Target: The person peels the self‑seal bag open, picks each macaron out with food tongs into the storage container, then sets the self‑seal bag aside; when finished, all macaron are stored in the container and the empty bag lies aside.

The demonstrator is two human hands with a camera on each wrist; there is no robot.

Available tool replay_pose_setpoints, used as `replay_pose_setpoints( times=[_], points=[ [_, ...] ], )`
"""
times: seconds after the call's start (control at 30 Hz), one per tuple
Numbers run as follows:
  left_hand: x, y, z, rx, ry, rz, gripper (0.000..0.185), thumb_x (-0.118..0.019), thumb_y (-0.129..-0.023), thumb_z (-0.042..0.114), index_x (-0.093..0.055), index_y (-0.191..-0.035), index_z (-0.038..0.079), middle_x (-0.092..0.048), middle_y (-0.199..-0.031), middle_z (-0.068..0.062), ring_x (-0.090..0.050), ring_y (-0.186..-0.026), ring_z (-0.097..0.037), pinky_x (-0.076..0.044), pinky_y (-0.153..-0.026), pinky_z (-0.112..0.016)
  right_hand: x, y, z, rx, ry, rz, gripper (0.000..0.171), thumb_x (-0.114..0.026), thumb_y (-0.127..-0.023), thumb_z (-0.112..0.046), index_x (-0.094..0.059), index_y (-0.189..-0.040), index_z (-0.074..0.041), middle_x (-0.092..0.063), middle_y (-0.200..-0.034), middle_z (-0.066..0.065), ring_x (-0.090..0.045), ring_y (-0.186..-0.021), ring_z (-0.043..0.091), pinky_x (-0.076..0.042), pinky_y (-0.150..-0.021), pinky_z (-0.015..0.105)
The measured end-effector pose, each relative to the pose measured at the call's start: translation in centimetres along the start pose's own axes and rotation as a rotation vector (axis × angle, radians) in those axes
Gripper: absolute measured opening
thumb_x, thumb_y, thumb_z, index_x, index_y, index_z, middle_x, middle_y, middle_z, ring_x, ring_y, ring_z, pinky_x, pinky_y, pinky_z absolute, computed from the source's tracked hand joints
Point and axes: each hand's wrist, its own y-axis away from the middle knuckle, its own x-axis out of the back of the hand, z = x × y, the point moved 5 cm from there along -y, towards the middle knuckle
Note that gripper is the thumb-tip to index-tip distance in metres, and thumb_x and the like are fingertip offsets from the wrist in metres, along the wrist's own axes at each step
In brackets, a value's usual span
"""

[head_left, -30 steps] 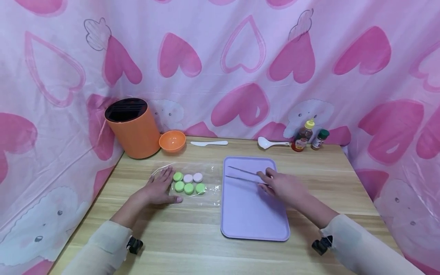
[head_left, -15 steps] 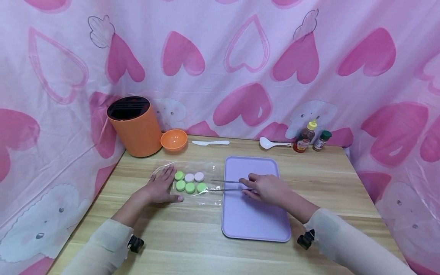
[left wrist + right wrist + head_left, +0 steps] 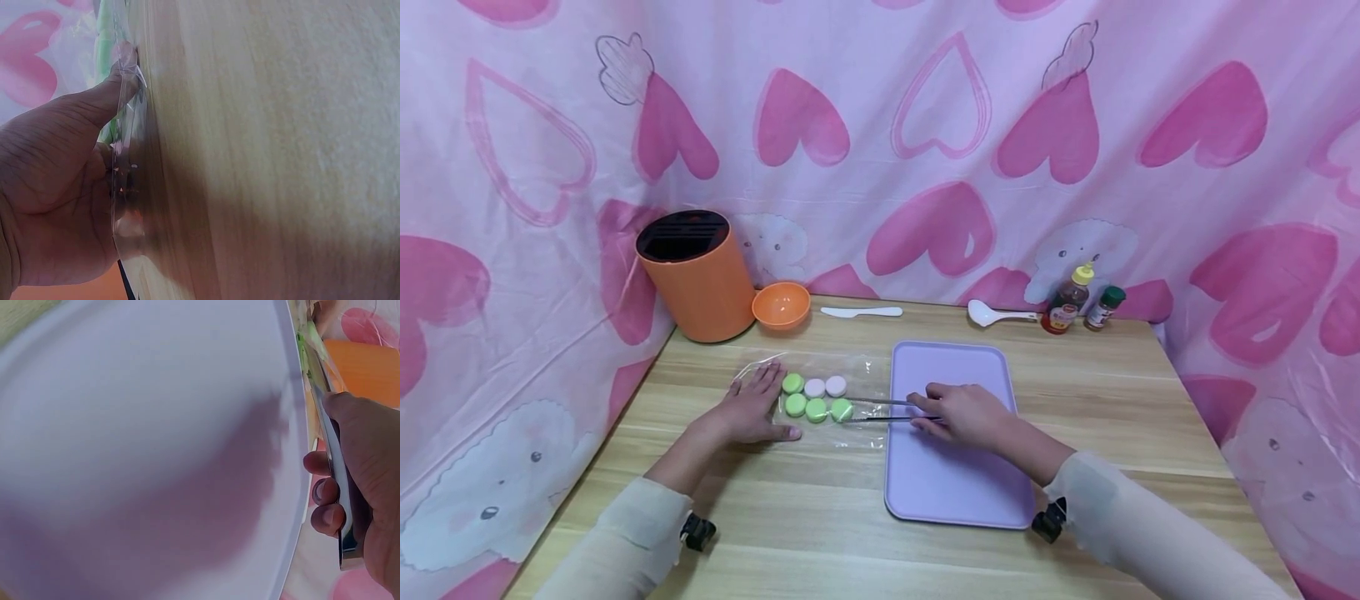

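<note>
- The smooth lilac plastic tray (image 3: pixel 958 483), a rectangle with rounded corners, lies flat on the wood-grain desk (image 3: pixel 805 517); bare desk runs along the near edge.
- The right hand (image 3: pixel 962 412) has its fingers clamped on thin metal tweezers (image 3: pixel 880 410), whose tips reach the nearest green disc (image 3: pixel 842 409).
- The left hand (image 3: pixel 748 410), fingers spread flat, presses the clear plastic bag (image 3: pixel 857 375) that lies under six round discs.
- At the far edge stand an orange cylinder (image 3: pixel 695 275), an orange bowl (image 3: pixel 781 305), a white spoon (image 3: pixel 996 314) and two bottles (image 3: pixel 1078 298).

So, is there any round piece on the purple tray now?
No, the tray holds no round piece; all six pieces lie on the clear bag left of it.
</note>
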Motion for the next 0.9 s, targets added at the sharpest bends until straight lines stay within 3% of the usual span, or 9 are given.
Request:
replay_pose_setpoints(
  times=[0.4, 0.67, 0.9],
  points=[
    [-0.1, -0.1, 0.1, -0.003, 0.006, -0.002, 0.125, -0.076, -0.097, 0.066, -0.008, -0.175, -0.004, 0.002, -0.184, -0.029, 0.002, -0.172, -0.052, -0.003, -0.131, -0.082, -0.6, -0.1, -0.3, -0.006, 0.006, 0.026, 0.036, -0.073, -0.107, -0.042, -0.078, -0.134, -0.018, -0.061, -0.091, -0.005, -0.045, -0.056, 0.004, -0.045, -0.052, 0.025],
    [0.1, -0.1, 0.1, 0.003, 0.016, -0.01, 0.127, -0.076, -0.096, 0.068, -0.008, -0.175, -0.004, 0.003, -0.184, -0.029, 0.003, -0.172, -0.052, -0.002, -0.132, -0.081, -0.1, 0.4, 0.3, 0.002, 0.01, 0.091, 0.035, -0.077, -0.105, -0.039, -0.081, -0.131, -0.017, -0.064, -0.09, -0.007, -0.049, -0.056, 0.005, -0.047, -0.052, 0.025],
    [-0.7, -0.8, -1.2, -0.034, 0.044, 0.018, 0.138, -0.073, -0.089, 0.082, -0.008, -0.176, -0.002, 0.004, -0.184, -0.029, 0.004, -0.171, -0.052, 0.001, -0.129, -0.084, 0.6, 1.7, 1.9, -0.048, -0.022, 0.118, 0.036, -0.078, -0.104, -0.038, -0.081, -0.133, -0.016, -0.064, -0.09, -0.007, -0.049, -0.06, 0.005, -0.047, -0.055, 0.024]
  ],
)
